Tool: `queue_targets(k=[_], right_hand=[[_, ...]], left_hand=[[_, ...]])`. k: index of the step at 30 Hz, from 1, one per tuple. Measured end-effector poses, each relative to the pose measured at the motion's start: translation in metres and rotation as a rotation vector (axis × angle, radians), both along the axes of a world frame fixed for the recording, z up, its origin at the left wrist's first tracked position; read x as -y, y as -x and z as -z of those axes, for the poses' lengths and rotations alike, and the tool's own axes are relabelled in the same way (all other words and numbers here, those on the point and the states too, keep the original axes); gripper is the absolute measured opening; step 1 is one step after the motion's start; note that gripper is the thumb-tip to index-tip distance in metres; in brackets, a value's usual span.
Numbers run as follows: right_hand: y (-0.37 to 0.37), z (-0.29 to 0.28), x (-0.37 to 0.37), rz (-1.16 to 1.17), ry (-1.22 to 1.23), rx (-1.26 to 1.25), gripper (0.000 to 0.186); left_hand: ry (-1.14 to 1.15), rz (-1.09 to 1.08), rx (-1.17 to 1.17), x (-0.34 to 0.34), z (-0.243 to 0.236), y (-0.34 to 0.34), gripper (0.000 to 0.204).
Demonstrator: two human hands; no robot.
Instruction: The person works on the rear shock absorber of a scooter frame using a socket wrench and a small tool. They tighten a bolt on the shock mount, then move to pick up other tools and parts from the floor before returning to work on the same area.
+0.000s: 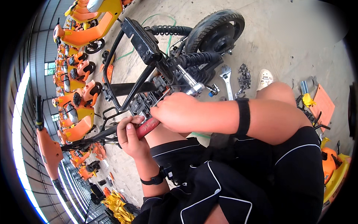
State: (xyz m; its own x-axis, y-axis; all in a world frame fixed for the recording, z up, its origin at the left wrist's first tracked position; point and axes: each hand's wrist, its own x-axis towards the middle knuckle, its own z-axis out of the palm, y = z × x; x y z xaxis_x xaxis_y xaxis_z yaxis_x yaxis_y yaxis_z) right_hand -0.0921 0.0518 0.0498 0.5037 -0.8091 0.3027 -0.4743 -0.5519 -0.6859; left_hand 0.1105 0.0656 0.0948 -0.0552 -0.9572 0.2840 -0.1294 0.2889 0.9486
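My left hand is closed around a thick, worn red handle. My right hand is closed in a fist just above that handle, its fingertips hidden underneath. A thin metal rod sticks out beyond the right fist; whether it belongs to the red handle is hidden. Both hands are over the open middle of a stripped scooter frame, beside dark parts and wiring. The scooter's rear wheel and coil spring shock absorber lie past my right hand.
An adjustable wrench and a pile of small dark fasteners lie on the concrete floor. Rows of orange and yellow scooters stand at left. An orange panel is at right. Yellow parts are heaped at lower left.
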Motion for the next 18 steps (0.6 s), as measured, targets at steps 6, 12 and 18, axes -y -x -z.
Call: queue_targets(k=[6,12,18], right_hand=[[0.017,0.027,-0.004,0.016,0.087,-0.116,0.015],[0.022,0.043,-0.003,-0.016,0.226,-0.231,0.011],[0.017,0.053,0.0,-0.031,0.225,-0.305,0.009]], left_hand=[[-0.268,0.075,0.732,-0.005,-0.03,-0.006,0.023],[-0.24,0.271,1.503,-0.007,-0.011,0.007,0.038],[-0.397,0.288,1.315,0.011,0.074,0.003,0.028]])
